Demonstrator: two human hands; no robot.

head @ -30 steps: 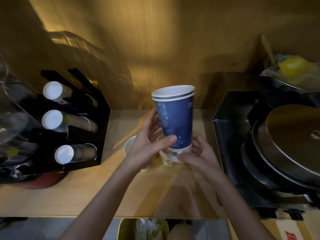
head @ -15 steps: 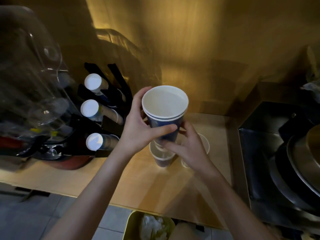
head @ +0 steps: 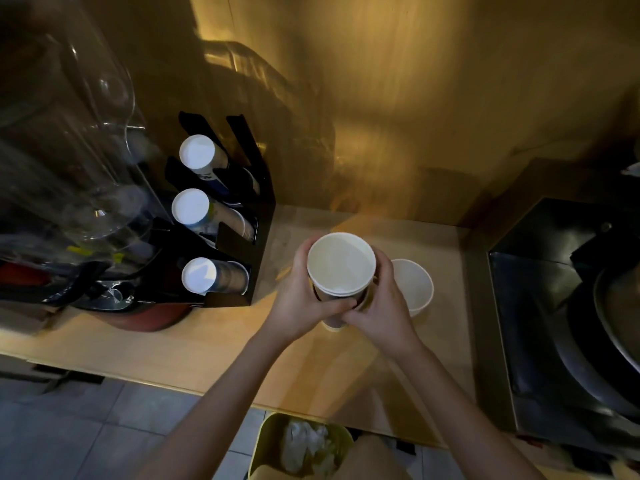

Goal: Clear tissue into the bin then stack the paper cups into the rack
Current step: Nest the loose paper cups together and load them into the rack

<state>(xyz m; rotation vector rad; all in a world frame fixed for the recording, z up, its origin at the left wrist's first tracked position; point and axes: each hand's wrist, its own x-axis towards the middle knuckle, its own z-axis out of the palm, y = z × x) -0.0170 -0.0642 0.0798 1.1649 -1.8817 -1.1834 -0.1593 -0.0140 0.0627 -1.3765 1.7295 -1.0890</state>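
Note:
A stack of paper cups stands upright on the wooden counter, seen from above with its white inside showing. My left hand wraps its left side and my right hand its right side, both gripping it. One loose white paper cup stands just right of the stack, behind my right hand. The black cup rack stands to the left with three rows of stacked cups lying in it. White tissue lies in the yellow-green bin under the counter's front edge.
Clear glass jars crowd the far left beside the rack. A black metal tray with dark round pans fills the right side. A wooden wall stands behind the counter. Grey floor tiles lie below at the left.
The held cups came down over the cup that stood on the counter, and both hands now close around one stack. The view has tilted further down and left.

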